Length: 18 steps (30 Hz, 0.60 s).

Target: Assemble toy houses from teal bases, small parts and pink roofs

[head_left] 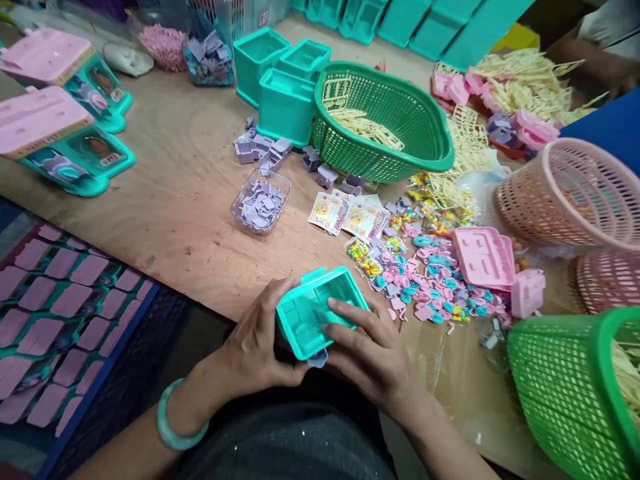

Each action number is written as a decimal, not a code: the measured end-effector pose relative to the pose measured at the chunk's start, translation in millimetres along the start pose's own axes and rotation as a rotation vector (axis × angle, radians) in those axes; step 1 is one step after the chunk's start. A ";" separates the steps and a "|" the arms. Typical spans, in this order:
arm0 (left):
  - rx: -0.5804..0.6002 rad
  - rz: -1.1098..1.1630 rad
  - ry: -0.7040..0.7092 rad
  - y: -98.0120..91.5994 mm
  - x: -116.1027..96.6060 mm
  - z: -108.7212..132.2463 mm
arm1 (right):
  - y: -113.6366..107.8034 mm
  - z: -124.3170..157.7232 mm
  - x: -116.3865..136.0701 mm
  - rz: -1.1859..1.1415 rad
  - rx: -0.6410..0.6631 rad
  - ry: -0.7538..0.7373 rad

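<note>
Close to my body, a teal plastic box is held tilted, its open side towards me. My left hand wraps round its left side, thumb below and fingers behind. My right hand grips the right side, with some fingertips reaching over the rim into the box. A small purple-grey part sticks out under the box's lower edge, between my hands. Just beyond lies a clear tub of lilac pieces. Printed cards and a pile of small pink, blue and lilac parts lie ahead and to the right.
A green basket with cream pieces stands behind, beside teal boxes. Pink baskets and another green basket line the right. Pink-topped toy units stand left, above a crate of pink-topped units. Another person's arm shows top right.
</note>
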<state>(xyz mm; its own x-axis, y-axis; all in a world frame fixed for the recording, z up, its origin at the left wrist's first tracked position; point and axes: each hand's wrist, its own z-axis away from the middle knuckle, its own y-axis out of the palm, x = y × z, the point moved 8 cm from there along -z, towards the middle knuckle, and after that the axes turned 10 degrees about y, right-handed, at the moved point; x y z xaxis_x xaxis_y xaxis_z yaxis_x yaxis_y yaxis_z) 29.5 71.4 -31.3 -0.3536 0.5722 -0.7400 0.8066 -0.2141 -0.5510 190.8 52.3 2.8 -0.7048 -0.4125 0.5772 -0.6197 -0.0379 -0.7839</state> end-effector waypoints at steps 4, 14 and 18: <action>-0.075 -0.011 0.096 -4.5 -5.5 -5.3 | -4.8 -1.7 4.6 0.007 -0.043 -0.044; -0.092 0.024 0.152 -1.2 -4.5 -7.1 | -9.6 -9.8 1.2 -0.014 0.086 -0.079; -0.107 0.037 0.140 -2.1 -3.8 -7.7 | -7.3 -6.1 5.1 0.018 0.066 -0.059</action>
<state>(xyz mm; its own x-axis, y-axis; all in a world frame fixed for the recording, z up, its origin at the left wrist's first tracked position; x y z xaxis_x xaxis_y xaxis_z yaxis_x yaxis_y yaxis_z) 32.8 75.8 -24.3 -0.2596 0.6716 -0.6939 0.8663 -0.1556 -0.4747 189.7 56.0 12.8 -0.6930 -0.4665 0.5496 -0.5814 -0.0892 -0.8087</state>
